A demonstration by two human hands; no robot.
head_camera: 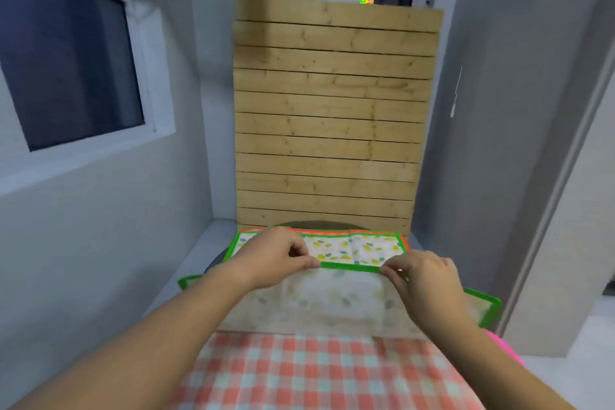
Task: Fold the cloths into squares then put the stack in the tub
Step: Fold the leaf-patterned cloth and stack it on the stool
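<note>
Green hem of the lemon-print cloth (346,253) sits pinched between my left hand (279,256) and right hand (424,276), fingers pressed together on it. It lies over a red-checked cloth (316,373).

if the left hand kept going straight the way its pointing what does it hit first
The left hand points forward and slightly right, pinching the green-bordered cloth. Going on, it would first slide over that cloth's far half, then probably reach the wooden slat panel; depth is unclear.

A narrow home corner, by the look of it; pale grey walls (100,243); a white-framed window (76,70) at left; a slatted pine board (329,116) leaning upright; a checked tablecloth (316,373) over the table.
</note>
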